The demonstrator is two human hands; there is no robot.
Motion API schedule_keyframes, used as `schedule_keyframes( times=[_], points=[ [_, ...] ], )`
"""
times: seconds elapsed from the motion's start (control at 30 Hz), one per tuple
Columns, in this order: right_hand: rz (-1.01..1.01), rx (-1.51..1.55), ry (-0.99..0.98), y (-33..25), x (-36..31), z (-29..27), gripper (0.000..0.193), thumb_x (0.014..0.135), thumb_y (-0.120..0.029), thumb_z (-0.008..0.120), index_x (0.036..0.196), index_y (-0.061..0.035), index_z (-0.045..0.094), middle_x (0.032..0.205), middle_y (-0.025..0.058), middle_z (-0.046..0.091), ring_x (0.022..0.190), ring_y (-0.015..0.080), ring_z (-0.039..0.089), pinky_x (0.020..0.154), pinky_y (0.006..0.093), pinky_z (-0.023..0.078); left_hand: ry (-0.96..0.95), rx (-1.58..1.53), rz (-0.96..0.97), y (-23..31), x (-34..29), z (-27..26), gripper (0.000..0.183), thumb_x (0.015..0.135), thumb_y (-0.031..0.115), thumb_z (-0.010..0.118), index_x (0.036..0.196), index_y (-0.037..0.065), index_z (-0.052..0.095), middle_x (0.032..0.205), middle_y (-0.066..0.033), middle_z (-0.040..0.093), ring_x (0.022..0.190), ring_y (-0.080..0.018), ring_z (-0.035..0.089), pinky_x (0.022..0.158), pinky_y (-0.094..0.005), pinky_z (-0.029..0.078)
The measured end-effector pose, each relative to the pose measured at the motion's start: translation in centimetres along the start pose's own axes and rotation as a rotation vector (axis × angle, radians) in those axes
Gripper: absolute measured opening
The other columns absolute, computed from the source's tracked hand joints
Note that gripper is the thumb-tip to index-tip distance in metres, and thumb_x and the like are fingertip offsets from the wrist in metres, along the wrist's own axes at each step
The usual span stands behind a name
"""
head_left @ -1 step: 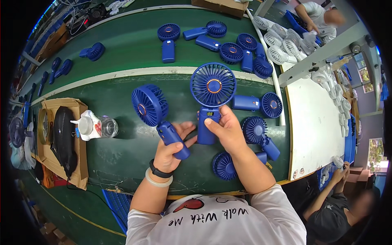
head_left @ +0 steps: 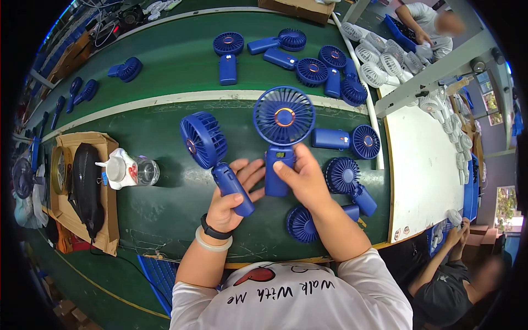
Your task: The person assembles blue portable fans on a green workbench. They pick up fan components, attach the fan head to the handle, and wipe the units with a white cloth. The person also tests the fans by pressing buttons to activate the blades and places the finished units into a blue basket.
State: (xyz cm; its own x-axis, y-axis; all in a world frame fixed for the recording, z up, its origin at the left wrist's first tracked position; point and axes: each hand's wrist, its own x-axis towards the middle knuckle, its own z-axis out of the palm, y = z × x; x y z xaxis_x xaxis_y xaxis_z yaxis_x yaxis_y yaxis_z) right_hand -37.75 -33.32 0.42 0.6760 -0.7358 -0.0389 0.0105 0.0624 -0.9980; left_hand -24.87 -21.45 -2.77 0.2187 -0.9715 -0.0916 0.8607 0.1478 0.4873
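My right hand (head_left: 302, 175) grips a blue handheld fan (head_left: 276, 179) by its handle, head up and face toward me. Its thumb presses the handle just below a small lit display. To its left, my left hand (head_left: 224, 204) holds a second blue handheld fan (head_left: 203, 140) between thumb and palm, tilted left with its head turned aside. The other left fingers stretch out beside the first fan's handle; I cannot tell whether they touch it. Near my right forearm lie more blue fans, one (head_left: 343, 175) and another (head_left: 302, 223) partly hidden by the arm.
Several blue fans (head_left: 228, 69) lie on the green belt (head_left: 170, 60) beyond a pale strip. At left are a clear jar (head_left: 147, 171) and a cardboard tray (head_left: 110, 220) with a black pouch. White fans (head_left: 379, 71) crowd the right; two other people (head_left: 432, 33) work there.
The fan in my right hand has shifted slightly left and down. My left hand's fan has moved a little to the right, and its free fingers have spread.
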Motion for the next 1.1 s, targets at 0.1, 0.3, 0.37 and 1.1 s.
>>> schedule_keyframes(
  times=[0.1,0.3,0.37,1.1],
  points=[
    [-0.361,-0.701,-0.127,-1.8,-0.9,0.7,0.042,0.082,-0.016,0.064,0.119,-0.0002,0.052,0.106,0.0149,0.056,0.098,0.0314,0.056,0.084,0.038,0.047,-0.136,-0.01,-0.089,0.8,0.0,-0.2,0.089,0.071,0.028,0.067,0.144,0.007,0.021,0.129,-0.0154,0.045,0.119,-0.0309,0.047,0.09,-0.0436,0.048],
    [-0.346,-0.696,-0.179,-4.5,10.5,-3.2,0.027,0.085,-0.018,0.06,0.105,-0.0001,0.062,0.099,0.0153,0.062,0.091,0.0262,0.06,0.079,0.0345,0.048,-0.163,-0.404,-0.066,0.2,0.5,-2.6,0.073,0.069,0.02,0.069,0.135,0.017,0.037,0.124,-0.0135,0.047,0.106,-0.0287,0.054,0.083,-0.046,0.048],
    [0.031,-0.7,-0.099,-4.2,16.8,-4.2,0.032,0.083,-0.022,0.061,0.106,0.0009,0.062,0.093,0.0158,0.066,0.085,0.0276,0.063,0.076,0.0351,0.05,-0.186,-0.41,-0.062,0.2,0.8,-2.3,0.073,0.068,0.017,0.069,0.134,0.017,0.037,0.124,-0.013,0.047,0.106,-0.0289,0.054,0.084,-0.0465,0.048],
    [0.355,0.884,-0.656,-3.0,8.3,1.3,0.058,0.093,-0.046,0.038,0.134,-0.0059,0.033,0.107,0.0187,0.053,0.071,0.0255,0.055,0.059,0.0354,0.045,-0.231,-0.494,0.016,2.1,0.6,-2.1,0.084,0.061,0.016,0.071,0.136,0.02,0.033,0.117,-0.01,0.048,0.106,-0.0265,0.049,0.087,-0.0446,0.044]
  ],
)
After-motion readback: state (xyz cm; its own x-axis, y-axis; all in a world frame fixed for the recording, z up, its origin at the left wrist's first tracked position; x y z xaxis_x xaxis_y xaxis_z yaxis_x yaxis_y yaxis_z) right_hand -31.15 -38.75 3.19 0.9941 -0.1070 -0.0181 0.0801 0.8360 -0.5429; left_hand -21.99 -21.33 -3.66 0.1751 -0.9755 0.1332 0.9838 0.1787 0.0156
